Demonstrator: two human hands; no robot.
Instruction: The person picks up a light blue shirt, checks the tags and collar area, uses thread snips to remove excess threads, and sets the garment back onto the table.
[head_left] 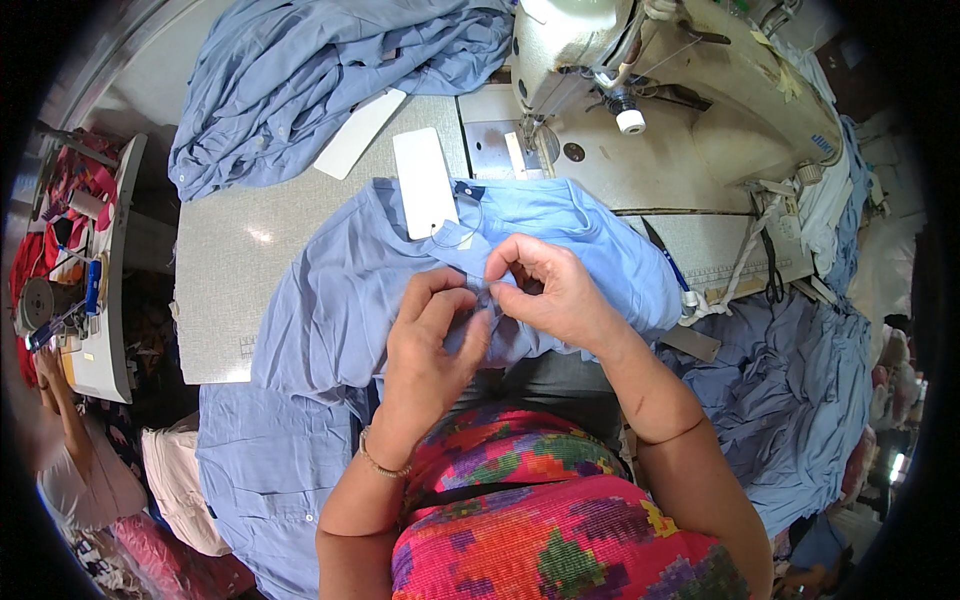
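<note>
A light blue shirt [330, 290] is spread over the front of the sewing table and hangs over its edge towards my lap. My right hand [555, 292] pinches the shirt just below its collar, thumb and forefinger together. Close beside it, my left hand [432, 335] has its fingers curled and closed on the front of the shirt. The exact spot between the fingertips is partly hidden. A white hang tag [424, 178] on a thin dark loop lies over the collar, above both hands.
The sewing machine [740, 120] stands at the back right, its needle area just beyond the shirt. More blue garments [330, 80] are heaped at the back left with another white tag [360, 133]. Blue cloth [780, 400] hangs at right. A co-worker's arm [70, 425] shows far left.
</note>
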